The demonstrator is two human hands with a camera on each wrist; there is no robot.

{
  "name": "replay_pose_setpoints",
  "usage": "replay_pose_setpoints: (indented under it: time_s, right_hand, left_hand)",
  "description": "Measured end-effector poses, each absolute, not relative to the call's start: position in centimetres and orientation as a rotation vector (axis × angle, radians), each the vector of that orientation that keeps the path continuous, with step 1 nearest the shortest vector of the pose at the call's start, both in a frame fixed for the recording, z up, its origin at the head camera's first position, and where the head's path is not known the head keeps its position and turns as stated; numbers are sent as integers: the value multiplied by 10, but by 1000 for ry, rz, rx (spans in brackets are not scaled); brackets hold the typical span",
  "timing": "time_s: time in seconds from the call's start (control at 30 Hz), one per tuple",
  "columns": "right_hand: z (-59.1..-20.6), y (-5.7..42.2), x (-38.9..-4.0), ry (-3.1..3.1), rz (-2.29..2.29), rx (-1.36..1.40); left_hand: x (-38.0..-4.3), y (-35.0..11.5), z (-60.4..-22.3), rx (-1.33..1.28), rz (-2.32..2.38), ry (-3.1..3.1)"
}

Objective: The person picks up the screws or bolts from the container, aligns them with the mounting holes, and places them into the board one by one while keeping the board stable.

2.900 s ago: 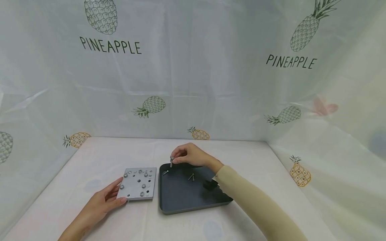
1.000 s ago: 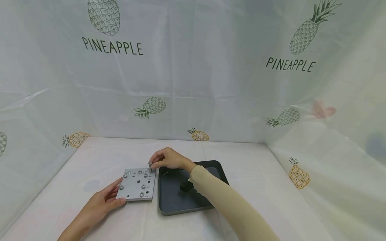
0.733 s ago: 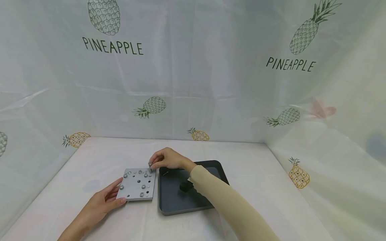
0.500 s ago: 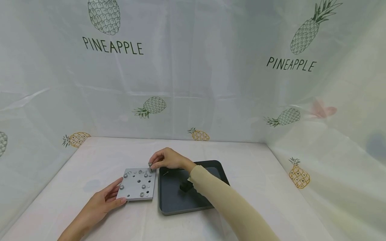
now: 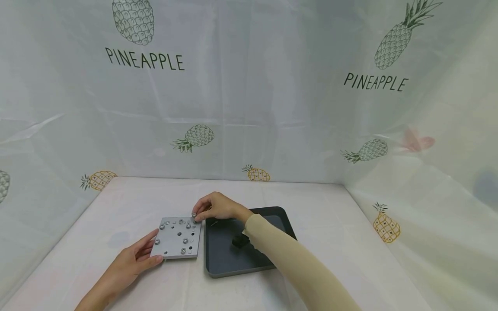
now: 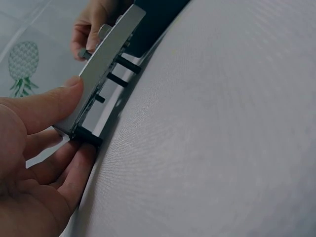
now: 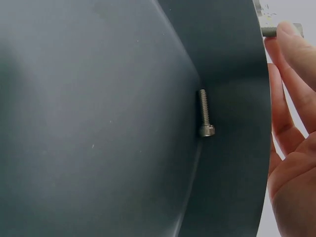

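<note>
A grey metal plate (image 5: 173, 247) with holes and several socket head bolts in it lies left of centre in the head view. My left hand (image 5: 129, 261) grips its left edge, thumb on one side and fingers underneath. Bolt shanks (image 6: 128, 64) stick out below the plate in the left wrist view. My right hand (image 5: 218, 206) pinches a socket head bolt (image 5: 194, 214) upright at the plate's far right corner. The bolt's lower end is hidden in the head view. In the right wrist view this bolt (image 7: 298, 29) shows partly behind the thumb.
A dark shallow tray (image 5: 223, 261) stands just right of the plate, under my right forearm. One loose bolt (image 7: 205, 114) lies against its inner wall. A black object (image 5: 240, 241) shows under my right wrist. A pineapple-print curtain (image 5: 249, 86) hangs behind the table.
My right hand has carried the bolt left from above the tray to the plate's corner. Over the last half second, bolt and fingers sank slightly. My left hand kept its hold.
</note>
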State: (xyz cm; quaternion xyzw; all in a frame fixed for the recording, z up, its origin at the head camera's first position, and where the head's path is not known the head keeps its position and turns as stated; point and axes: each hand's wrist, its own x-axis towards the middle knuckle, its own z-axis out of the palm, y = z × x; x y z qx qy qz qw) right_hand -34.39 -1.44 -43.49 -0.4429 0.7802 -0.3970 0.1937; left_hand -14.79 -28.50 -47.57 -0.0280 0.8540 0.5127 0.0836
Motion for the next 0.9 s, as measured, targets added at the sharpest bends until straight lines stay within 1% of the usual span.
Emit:
replay_pose_setpoints:
  time_s: [0.43,0.9]
  right_hand:
    - [-426,-4,-341,2193,-1074,-1302]
    - [-394,68,-338,2311,-904,-1333]
  left_hand:
    - [-147,-285,-474,-76,1512,2560]
    - [-147,-284,-474,-68,1524,2554]
